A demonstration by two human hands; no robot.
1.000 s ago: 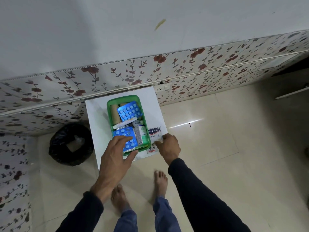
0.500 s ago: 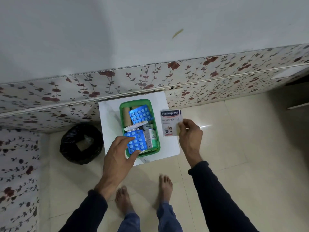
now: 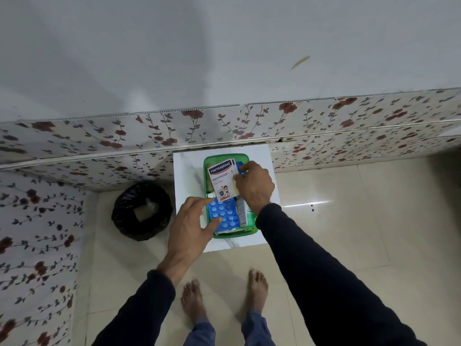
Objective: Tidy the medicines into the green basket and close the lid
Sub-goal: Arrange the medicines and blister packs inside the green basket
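Observation:
The green basket [image 3: 233, 235] stands on a small white table [image 3: 187, 176] against the wall, holding several medicines. My right hand [image 3: 254, 186] grips a white plaster packet [image 3: 222, 179] by its right edge and holds it flat over the basket's far half. My left hand [image 3: 190, 226] rests on the basket's near left rim, thumb and forefinger touching a blue blister strip [image 3: 224, 218] inside. A small white medicine box [image 3: 241, 214] lies beside the strip. No lid is visible.
A black bin [image 3: 141, 212] lined with a dark bag sits on the floor left of the table. A flower-patterned wall panel [image 3: 224, 128] runs behind the table. My bare feet [image 3: 224, 295] stand on the cream floor tiles in front.
My right hand lifted the plaster packet from the table's right side and carried it left, over the basket. My left hand stayed on the basket's near left corner.

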